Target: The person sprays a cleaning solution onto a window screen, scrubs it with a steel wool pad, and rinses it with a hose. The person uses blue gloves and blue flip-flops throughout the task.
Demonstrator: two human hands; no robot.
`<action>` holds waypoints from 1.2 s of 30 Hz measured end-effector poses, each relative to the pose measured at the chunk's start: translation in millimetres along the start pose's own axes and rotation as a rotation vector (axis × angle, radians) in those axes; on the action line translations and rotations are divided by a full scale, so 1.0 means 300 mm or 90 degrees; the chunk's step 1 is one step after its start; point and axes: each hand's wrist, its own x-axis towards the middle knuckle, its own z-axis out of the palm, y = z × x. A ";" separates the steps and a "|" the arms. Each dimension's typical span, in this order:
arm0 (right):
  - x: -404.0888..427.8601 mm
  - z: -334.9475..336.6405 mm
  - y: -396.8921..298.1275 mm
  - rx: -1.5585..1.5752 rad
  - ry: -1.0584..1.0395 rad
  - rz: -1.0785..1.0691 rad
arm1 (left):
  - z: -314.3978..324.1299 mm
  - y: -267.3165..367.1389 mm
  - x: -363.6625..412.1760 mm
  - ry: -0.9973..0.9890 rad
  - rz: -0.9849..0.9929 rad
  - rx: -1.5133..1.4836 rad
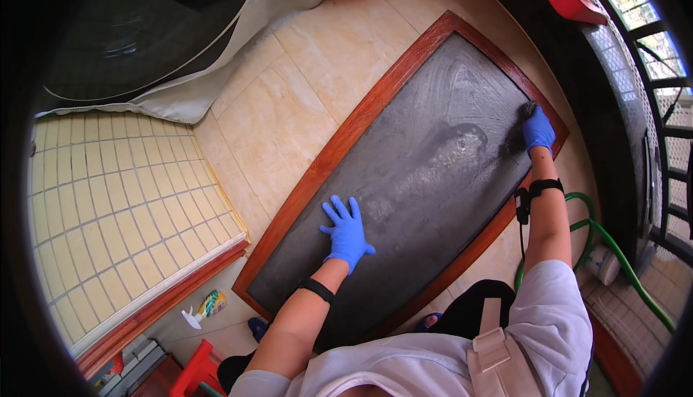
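Note:
Before me on the floor lies a long dark grey panel (403, 218) in a reddish-brown wooden frame (325, 164). My left hand (345, 234), in a blue glove, rests on the panel with fingers spread, left of its middle. At the far right end, my right hand (538, 129), gloved the same way, grips a dark scouring pad (529, 109) where panel and frame meet. Whitish foam (463, 145) covers part of the wet surface between the two hands. Swirling wipe streaks show at the panel's far end. My fingers hide part of the pad.
A spray bottle (204, 309) lies left of the frame, near a red plastic stool (196, 370). Right of me run a green hose (612, 245) and a white tub (602, 263). A tiled wall (130, 196) and a covered dark surface (135, 29) bound the left; a black ledge (584, 83) bounds the right.

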 end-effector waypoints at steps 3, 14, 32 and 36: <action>0.018 -0.049 -0.184 0.021 0.017 0.126 | 0.002 -0.001 0.006 -0.006 0.005 -0.003; 0.132 -0.043 -0.307 0.019 0.013 -0.143 | -0.003 0.017 0.031 0.017 -0.012 0.022; -0.298 -0.018 0.110 0.001 -0.044 -0.112 | 0.026 0.045 0.016 0.045 -0.018 0.017; -0.030 -0.161 0.251 -0.088 0.017 0.014 | 0.011 0.031 0.011 0.045 -0.030 0.016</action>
